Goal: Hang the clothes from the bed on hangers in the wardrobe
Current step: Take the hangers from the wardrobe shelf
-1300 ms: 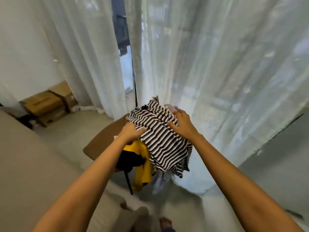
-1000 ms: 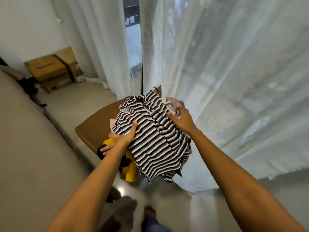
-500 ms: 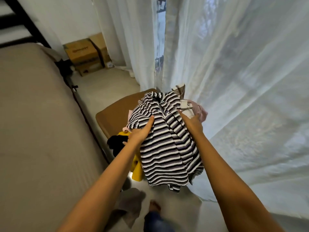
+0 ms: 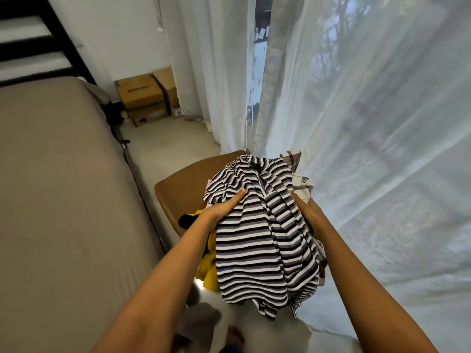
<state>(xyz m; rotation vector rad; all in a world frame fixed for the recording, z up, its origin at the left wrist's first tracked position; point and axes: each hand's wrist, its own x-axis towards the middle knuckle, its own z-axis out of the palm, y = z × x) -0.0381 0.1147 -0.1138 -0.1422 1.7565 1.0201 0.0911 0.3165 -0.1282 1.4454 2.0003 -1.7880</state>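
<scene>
Head view, looking down: on your far left lies the bed [image 4: 58, 200] with its plain tan cover, a black frame [image 4: 38, 50] rising at its far end. Past its far corner, cardboard boxes [image 4: 145, 98] sit on the pale floor [image 4: 165, 149] against the wall. Right of the bed, a brown stool [image 4: 183, 187] stands close to the mattress edge.

Your left hand [image 4: 221, 208] presses against the left side of the bundle of clothes, thumb lying along the striped top [image 4: 260, 238]; the other fingers are tucked under the fabric, so you cannot tell how they close. A yellow garment [image 4: 207, 266] hangs below that forearm, with a dark piece beside the wrist.

The striped top drapes over the front of the bundle, held up over the near right part of the stool. A checked cloth [image 4: 298, 171] pokes out at the far right of the heap.

Your right hand [image 4: 309, 212] holds the bundle's right side; its fingers are buried in the cloth and hidden. White sheer curtains [image 4: 369, 123] fill the right.
</scene>
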